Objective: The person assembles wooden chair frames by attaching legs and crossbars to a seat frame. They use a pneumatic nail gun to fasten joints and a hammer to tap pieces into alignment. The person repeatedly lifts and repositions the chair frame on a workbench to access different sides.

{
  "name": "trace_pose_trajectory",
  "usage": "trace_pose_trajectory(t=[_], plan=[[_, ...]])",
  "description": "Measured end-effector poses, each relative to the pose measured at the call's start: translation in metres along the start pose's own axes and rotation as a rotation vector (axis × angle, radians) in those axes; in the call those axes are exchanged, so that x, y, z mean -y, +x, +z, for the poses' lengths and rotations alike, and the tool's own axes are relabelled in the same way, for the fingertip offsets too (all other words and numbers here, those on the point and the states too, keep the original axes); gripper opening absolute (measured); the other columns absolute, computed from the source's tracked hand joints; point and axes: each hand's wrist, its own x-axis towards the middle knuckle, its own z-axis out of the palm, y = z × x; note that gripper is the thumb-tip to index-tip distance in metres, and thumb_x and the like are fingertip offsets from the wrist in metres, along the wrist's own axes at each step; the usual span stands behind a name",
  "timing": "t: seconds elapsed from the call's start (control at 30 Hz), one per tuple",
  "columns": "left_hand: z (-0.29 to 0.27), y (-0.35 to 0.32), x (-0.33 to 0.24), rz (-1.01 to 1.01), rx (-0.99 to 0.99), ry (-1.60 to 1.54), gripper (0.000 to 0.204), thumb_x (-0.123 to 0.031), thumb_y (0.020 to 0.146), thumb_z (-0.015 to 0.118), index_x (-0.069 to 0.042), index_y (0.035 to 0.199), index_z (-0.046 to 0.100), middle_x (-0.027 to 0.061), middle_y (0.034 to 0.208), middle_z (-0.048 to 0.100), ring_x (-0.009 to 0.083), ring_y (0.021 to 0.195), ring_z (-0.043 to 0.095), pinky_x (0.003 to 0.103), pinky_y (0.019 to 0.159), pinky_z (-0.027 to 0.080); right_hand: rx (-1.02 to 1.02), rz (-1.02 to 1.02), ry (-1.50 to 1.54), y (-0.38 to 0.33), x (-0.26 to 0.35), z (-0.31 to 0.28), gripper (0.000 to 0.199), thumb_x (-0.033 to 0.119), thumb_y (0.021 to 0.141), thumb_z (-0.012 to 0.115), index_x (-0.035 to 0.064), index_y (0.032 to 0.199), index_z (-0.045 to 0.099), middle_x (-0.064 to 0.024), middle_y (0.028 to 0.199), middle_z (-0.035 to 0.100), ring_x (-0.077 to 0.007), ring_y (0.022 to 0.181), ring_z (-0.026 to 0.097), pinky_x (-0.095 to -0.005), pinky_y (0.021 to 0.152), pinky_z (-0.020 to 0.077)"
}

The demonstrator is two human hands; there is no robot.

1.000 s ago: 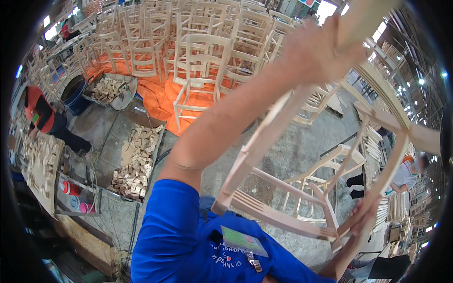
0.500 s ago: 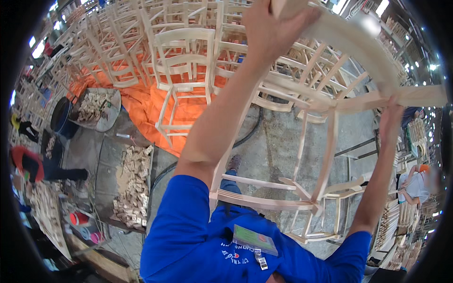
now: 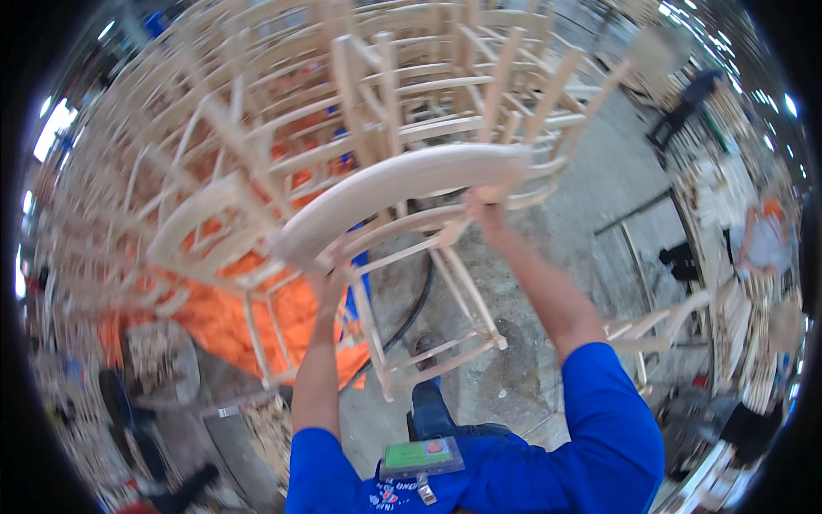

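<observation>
An unpainted wooden chair [image 3: 402,182] is between my two hands, its broad curved top rail toward me and its legs and stretchers below, over the concrete floor. My left hand [image 3: 327,278] grips the rail's left end from beneath, fingers partly hidden by the wood. Near the right end, my right hand [image 3: 488,212] is closed on the same chair. Just beyond stand many bare wooden chairs [image 3: 390,94], stacked and crowded together. Close by on the left is another chair with a curved back [image 3: 201,214]. Whether the held chair's legs touch the floor I cannot tell.
An orange tarp [image 3: 235,321] lies under the chairs at left, and a black hose [image 3: 415,308] crosses the floor. Wood offcuts [image 3: 270,428] sit at lower left. On the right are another wooden frame [image 3: 659,330], stacked slats [image 3: 758,343] and a person in a light top [image 3: 765,244].
My view has turned. Both hands have come down from high and wide to closer together, and the chair now stands in front of me beside the crowded chairs.
</observation>
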Motion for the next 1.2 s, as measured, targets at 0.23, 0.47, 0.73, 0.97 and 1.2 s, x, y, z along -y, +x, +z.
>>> trace_pose_trajectory(t=[0.23, 0.47, 0.73, 0.97, 1.2], plan=[[0.02, 0.018, 0.021, -0.153, 0.132, -0.242, 0.028, -0.002, 0.096, 0.072, 0.003, 0.123, 0.064, 0.0118, 0.118, 0.068, 0.0222, 0.109, 0.065, 0.037, 0.097, 0.055, -0.082, -0.07, -0.171, 0.036, -0.057, 0.048, 0.04, 0.006, 0.088, 0.078, 0.0082, 0.126, 0.066, -0.0031, 0.115, 0.069, -0.0124, 0.103, 0.063, -0.0316, 0.089, 0.0555], [-0.015, 0.101, -0.025, -0.445, 0.015, 0.022, 0.059, -0.029, 0.1, 0.072, 0.003, 0.145, 0.05, 0.0154, 0.133, 0.064, 0.0241, 0.11, 0.065, 0.036, 0.09, 0.055, 0.235, 0.161, -0.54, 0.007, 0.01, 0.047, 0.055, 0.03, 0.088, 0.077, 0.0038, 0.134, 0.064, -0.0202, 0.133, 0.065, -0.0334, 0.128, 0.061, -0.0411, 0.106, 0.0502], [-0.005, 0.065, -0.058, 0.397, 0.427, 0.874, 0.054, -0.034, 0.102, 0.065, 0.001, 0.143, 0.056, 0.0245, 0.133, 0.062, 0.0404, 0.118, 0.061, 0.049, 0.097, 0.05, -0.941, 0.07, -1.596, -0.197, 0.139, -0.383, 0.049, 0.04, 0.093, 0.07, 0.0043, 0.126, 0.066, -0.0208, 0.131, 0.067, -0.0387, 0.12, 0.064, -0.0469, 0.102, 0.0501], [0.036, -0.138, -0.096, -0.061, 0.891, 0.893, 0.029, -0.027, 0.091, 0.066, -0.005, 0.111, 0.066, 0.0176, 0.107, 0.07, 0.0372, 0.101, 0.068, 0.05, 0.087, 0.056, -1.125, 0.596, -0.237, -0.326, 0.203, -0.571, 0.051, 0.054, 0.095, 0.071, 0.0066, 0.114, 0.067, -0.0102, 0.095, 0.069, -0.0267, 0.084, 0.068, -0.0453, 0.073, 0.0566], [0.093, -0.223, -0.158, -0.059, 1.385, 0.821, 0.025, -0.027, 0.089, 0.066, -0.008, 0.104, 0.068, 0.0176, 0.098, 0.07, 0.0385, 0.093, 0.068, 0.052, 0.084, 0.055, -1.102, 0.407, 0.221, -0.34, 0.166, -0.543, 0.05, 0.058, 0.092, 0.073, 0.0095, 0.103, 0.065, -0.0078, 0.081, 0.067, -0.0191, 0.063, 0.066, -0.0352, 0.057, 0.0574]])
